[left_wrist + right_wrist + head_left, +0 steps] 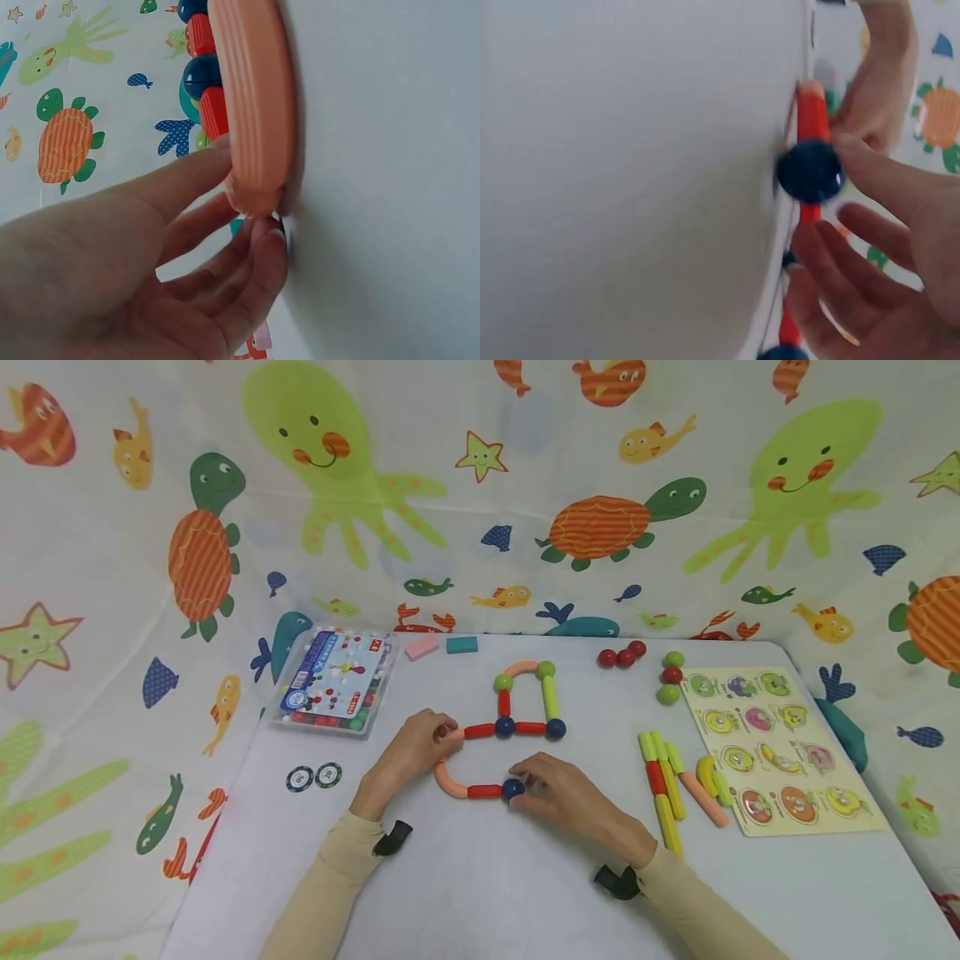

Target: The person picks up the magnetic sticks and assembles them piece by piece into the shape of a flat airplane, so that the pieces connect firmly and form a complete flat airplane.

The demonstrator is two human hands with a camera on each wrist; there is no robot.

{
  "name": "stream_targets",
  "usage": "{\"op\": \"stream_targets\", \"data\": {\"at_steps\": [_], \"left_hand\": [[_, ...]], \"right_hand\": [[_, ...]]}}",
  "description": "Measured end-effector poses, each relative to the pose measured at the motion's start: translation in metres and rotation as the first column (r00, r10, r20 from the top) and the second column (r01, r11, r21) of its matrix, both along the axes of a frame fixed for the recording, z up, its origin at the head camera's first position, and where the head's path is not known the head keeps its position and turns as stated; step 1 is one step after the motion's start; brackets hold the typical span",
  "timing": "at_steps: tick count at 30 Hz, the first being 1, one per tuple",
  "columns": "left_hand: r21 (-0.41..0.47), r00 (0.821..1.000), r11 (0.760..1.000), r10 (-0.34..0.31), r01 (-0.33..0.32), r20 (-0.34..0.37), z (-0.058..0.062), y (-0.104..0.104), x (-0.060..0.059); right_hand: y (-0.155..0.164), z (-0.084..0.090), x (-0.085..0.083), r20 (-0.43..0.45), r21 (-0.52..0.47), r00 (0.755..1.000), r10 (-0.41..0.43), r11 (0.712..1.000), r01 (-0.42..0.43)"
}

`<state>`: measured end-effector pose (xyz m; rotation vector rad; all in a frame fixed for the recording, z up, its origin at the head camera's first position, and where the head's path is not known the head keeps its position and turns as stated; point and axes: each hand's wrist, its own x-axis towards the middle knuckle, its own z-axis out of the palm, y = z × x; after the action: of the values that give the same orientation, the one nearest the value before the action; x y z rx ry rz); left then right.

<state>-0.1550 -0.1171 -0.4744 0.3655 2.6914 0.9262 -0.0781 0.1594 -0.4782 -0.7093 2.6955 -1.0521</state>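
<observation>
On the table lies a figure of magnetic rods and balls. Its upper part has a red rod (531, 727), two blue balls, two green balls (546, 669) and a yellow-green rod (551, 697). My left hand (412, 750) pinches the end of a curved orange rod (259, 97) at the figure's left side. A second curved orange rod (450, 782) runs below it to a red rod (484, 792). At that rod's end sits a blue ball (810, 171), which my right hand (566, 797) holds between thumb and fingers; the right wrist view is blurred.
A clear box of magnetic pieces (333, 681) stands back left, near pink (422, 648) and teal blocks (462, 645). Two round chips (299, 778) lie left. At right are red balls (626, 657), loose rods (670, 842) and a fruit puzzle board (813, 802). A patterned curtain hangs behind.
</observation>
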Motion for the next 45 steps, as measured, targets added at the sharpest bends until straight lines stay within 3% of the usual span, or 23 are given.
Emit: {"op": "stream_targets", "data": {"at_steps": [3,6,9,17,30,38,42,45], "left_hand": [[-0.048,0.999,0.998,0.036,-0.036,0.007,0.003,-0.001,0.006],[-0.074,0.998,0.995,0.061,-0.061,0.004,0.006,-0.001,0.012],[-0.056,0.997,0.996,0.074,-0.075,-0.009,0.005,-0.001,0.015],[-0.01,0.993,0.994,0.113,-0.113,-0.015,0.002,-0.001,0.009],[-0.009,0.988,0.989,0.146,-0.147,-0.054,-0.001,-0.007,-0.029],[-0.001,0.985,0.986,0.168,-0.168,-0.027,-0.002,-0.006,-0.043],[-0.016,0.979,0.985,0.17,-0.173,-0.111,-0.001,-0.007,-0.038],[-0.019,0.972,0.997,0.069,-0.075,-0.223,0.002,-0.01,-0.027]], "right_hand": [[0.009,0.004,-0.01,-0.069,-0.043,0.988,-0.141,0.989,0.138],[0.019,0.007,-0.023,-0.151,-0.045,0.941,-0.304,0.953,0.301],[0.025,0.006,-0.034,-0.146,-0.009,0.911,-0.385,0.922,0.388],[0.024,-0.006,-0.054,-0.073,0.026,0.919,-0.386,0.921,0.389],[0.014,-0.006,-0.096,-0.068,0.026,0.922,-0.38,0.924,0.383],[0.015,-0.009,-0.113,-0.068,0.008,0.922,-0.38,0.924,0.381],[0.016,-0.01,-0.116,-0.062,0.011,0.923,-0.38,0.924,0.381],[0.016,-0.009,-0.118,-0.055,0.022,0.925,-0.376,0.926,0.378]]}}
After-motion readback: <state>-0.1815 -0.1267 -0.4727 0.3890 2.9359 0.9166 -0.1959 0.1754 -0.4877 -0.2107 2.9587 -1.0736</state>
